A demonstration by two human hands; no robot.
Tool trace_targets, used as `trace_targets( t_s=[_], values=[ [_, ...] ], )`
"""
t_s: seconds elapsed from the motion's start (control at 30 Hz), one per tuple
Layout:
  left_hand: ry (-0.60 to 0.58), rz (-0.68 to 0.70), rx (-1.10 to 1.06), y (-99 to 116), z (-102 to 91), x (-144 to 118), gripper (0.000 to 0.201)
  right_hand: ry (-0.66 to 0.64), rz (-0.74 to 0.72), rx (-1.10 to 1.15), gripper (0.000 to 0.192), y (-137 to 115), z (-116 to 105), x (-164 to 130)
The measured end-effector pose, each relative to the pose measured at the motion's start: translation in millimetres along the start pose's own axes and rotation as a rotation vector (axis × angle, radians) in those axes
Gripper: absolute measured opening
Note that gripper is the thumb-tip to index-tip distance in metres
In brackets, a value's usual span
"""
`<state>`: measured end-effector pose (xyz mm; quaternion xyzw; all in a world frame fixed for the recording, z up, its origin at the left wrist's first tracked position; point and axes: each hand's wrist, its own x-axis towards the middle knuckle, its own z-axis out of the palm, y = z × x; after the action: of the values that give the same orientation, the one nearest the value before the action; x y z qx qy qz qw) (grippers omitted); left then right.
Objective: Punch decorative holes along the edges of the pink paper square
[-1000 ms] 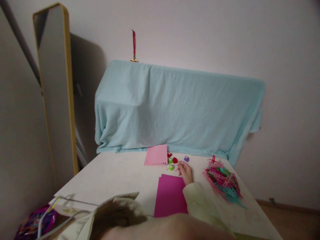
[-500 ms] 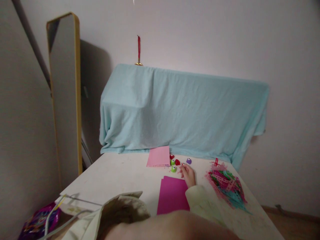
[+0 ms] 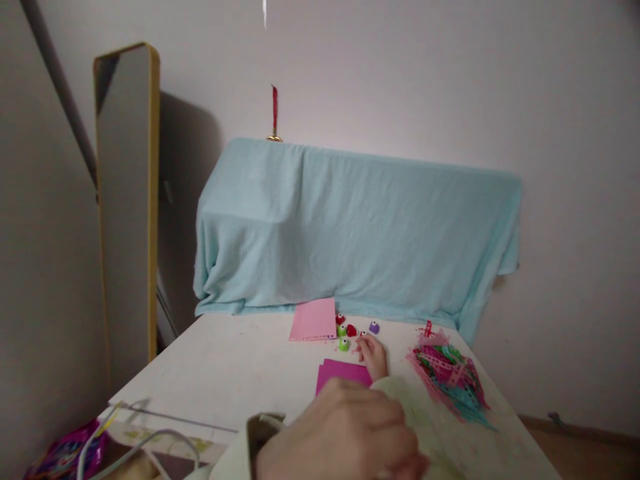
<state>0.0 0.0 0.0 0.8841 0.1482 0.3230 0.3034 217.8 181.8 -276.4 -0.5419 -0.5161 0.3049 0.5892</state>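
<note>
Fingers: right hand (image 3: 374,355) lies loosely curled among the small punches (image 3: 344,344), gripping nothing that shows; left hand (image 3: 340,433) is close to the lens, grasp unreadable. Table (image 3: 225,367): scrap pile (image 3: 447,377) already punched, magenta sheet (image 3: 340,375) and pink sheet (image 3: 314,320) look uncut.

the left hand (image 3: 340,433) is seen blurred and close to the camera, cut off by the lower edge, and most of the magenta paper (image 3: 340,373) is hidden behind it. the small punches (image 3: 350,330) by the right hand (image 3: 373,353) are too small for their shapes to be told, and whether its fingers (image 3: 364,341) touch one cannot be told. whatever lies under the blue cloth (image 3: 350,227) is fully covered.
</note>
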Motion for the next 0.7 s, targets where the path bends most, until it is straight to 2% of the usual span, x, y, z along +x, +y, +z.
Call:
trace_targets(
  t_s=[0.03,0.1,0.2,0.23,0.3,0.37,0.43,0.57,0.7],
  values=[
    [0.102,-0.115,-0.074,-28.0,13.4,-1.1,0.021,0.002,0.007,-0.003,0.036,-1.2,0.1,-0.2],
    [0.319,-0.358,-0.411,-89.1,37.1,-5.4,0.019,0.001,0.019,-0.006,0.036,-3.8,0.4,-0.9],
    [0.571,-0.764,-1.218,-176.5,58.4,-16.8,0.011,0.005,0.021,-0.001,0.039,-6.3,0.8,-1.4],
    [0.663,-0.853,-1.431,-200.0,61.8,-21.2,0.009,0.009,0.017,0.002,0.040,-6.3,0.9,-1.3],
    [0.895,-0.899,-1.656,-234.2,64.8,-28.6,0.009,0.017,0.006,0.008,0.041,-5.4,1.0,-1.0],
    [0.948,-0.862,-1.817,-252.3,64.4,-31.4,0.010,0.022,-0.003,0.010,0.042,-3.7,0.7,-0.6],
    [0.989,-0.836,-1.873,-259.9,62.2,-28.7,0.010,0.018,-0.008,0.009,0.041,-2.4,0.2,-0.4],
    [1.046,-0.829,-1.868,-272.3,57.7,-14.1,0.005,-0.003,-0.034,0.000,0.040,-2.6,-0.9,-0.7],
    [0.993,-0.881,-1.742,-299.0,58.1,-0.8,0.006,-0.008,-0.032,-0.010,0.038,-5.1,-1.5,-1.4]
  ],
)
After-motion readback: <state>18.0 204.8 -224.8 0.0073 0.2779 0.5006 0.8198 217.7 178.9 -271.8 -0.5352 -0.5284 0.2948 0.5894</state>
